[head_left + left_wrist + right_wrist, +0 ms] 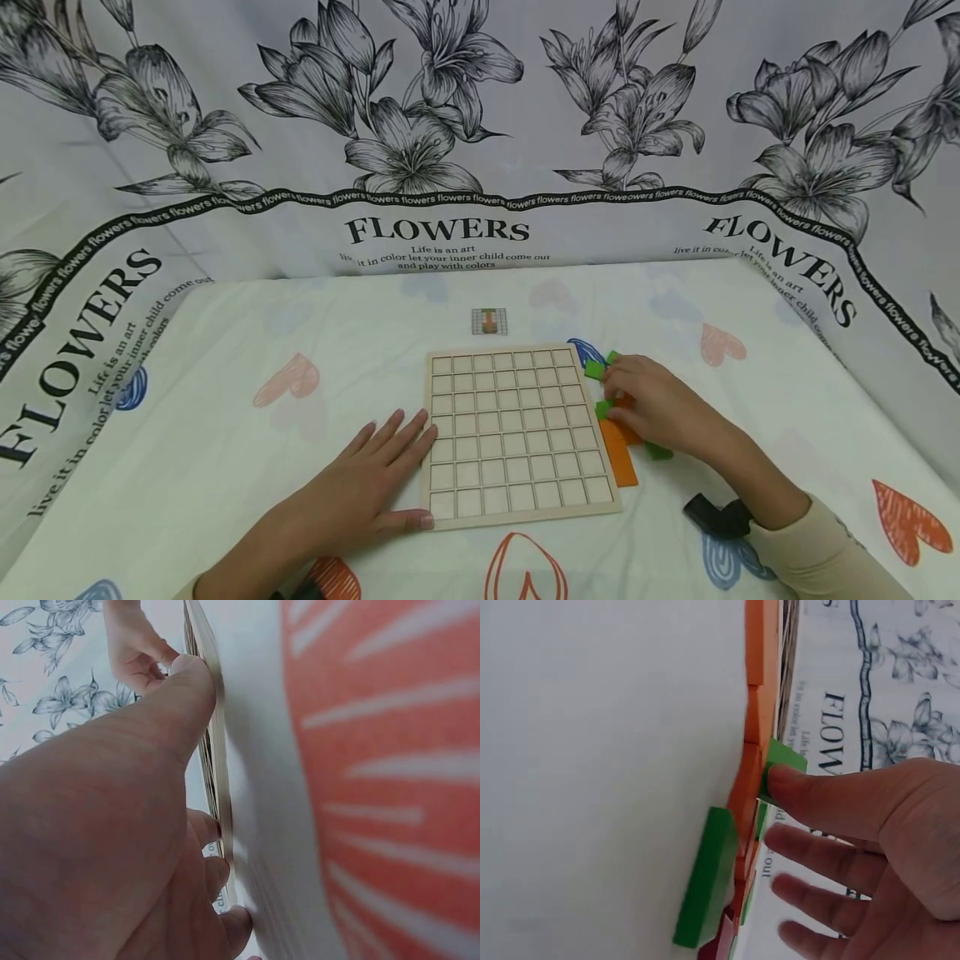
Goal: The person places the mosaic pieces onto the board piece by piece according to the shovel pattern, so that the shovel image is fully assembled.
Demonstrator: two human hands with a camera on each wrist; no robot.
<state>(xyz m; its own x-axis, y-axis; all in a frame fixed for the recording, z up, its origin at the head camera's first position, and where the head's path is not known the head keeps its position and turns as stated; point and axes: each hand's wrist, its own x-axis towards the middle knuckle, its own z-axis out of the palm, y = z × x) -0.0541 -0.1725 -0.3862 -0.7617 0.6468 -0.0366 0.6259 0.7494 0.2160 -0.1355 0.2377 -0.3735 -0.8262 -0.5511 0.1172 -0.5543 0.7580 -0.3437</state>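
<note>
A wooden board with a square grid (517, 429) lies flat on the cloth. My left hand (378, 479) rests along its left edge, fingers extended, fingertips and thumb at the rim. In the left wrist view, the left thumb (191, 690) lies against the board's side. My right hand (656, 400) is just past the board's right edge, over several green and orange pieces. In the right wrist view, its thumb presses on a small green block (787, 765), pinching it, with the index fingertip hidden behind. Orange pieces (618, 454) lie beneath that hand, beside the board.
A small card with a grid picture (489, 322) lies beyond the board. One loose green block (595, 369) is near its upper right corner. A longer green piece (706, 877) and a dark red piece (718, 941) show in the right wrist view. Flower-printed cloth (450, 150) hangs behind.
</note>
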